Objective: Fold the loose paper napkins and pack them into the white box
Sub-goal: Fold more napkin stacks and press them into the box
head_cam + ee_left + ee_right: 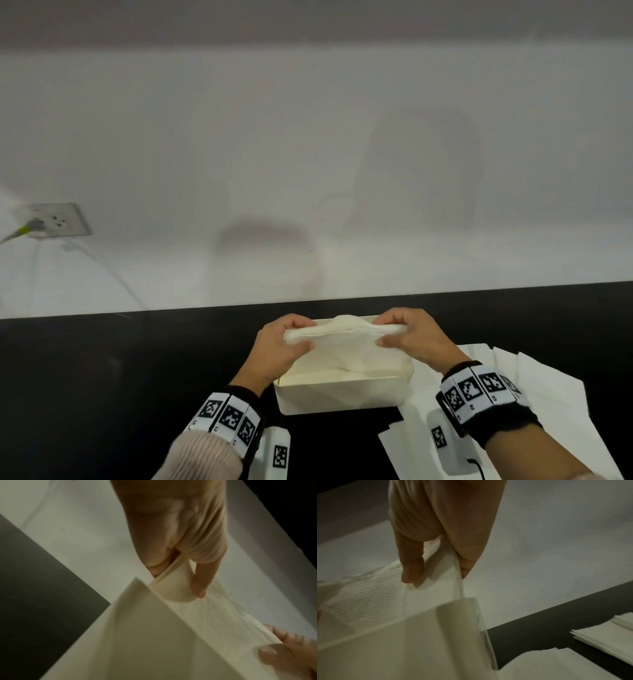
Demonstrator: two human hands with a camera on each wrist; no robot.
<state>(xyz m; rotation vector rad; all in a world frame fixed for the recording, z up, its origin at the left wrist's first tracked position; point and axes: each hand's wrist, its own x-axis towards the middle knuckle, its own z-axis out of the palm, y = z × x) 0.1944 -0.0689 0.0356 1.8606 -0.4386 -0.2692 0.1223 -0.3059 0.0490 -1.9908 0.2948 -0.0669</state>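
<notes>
A folded white napkin (pixel 342 337) hangs over the open white box (pixel 342 394) on the black table, its lower part dipping inside the box. My left hand (pixel 291 337) pinches the napkin's left end between thumb and fingers. My right hand (pixel 399 330) pinches its right end the same way. In the left wrist view the napkin (pixel 214 614) stretches from my left hand (pixel 178 577) to the right hand's fingertips (pixel 274 651), past the box wall (pixel 145 635). In the right wrist view my right hand (pixel 436 569) holds the napkin (pixel 373 596) above the box corner (pixel 453 615).
Loose flat napkins (pixel 513 387) lie on the table right of the box, also visible as napkins (pixel 604 635) in the right wrist view. A white wall (pixel 308 171) rises right behind the table, with a socket and plugged cable (pixel 51 221) at left.
</notes>
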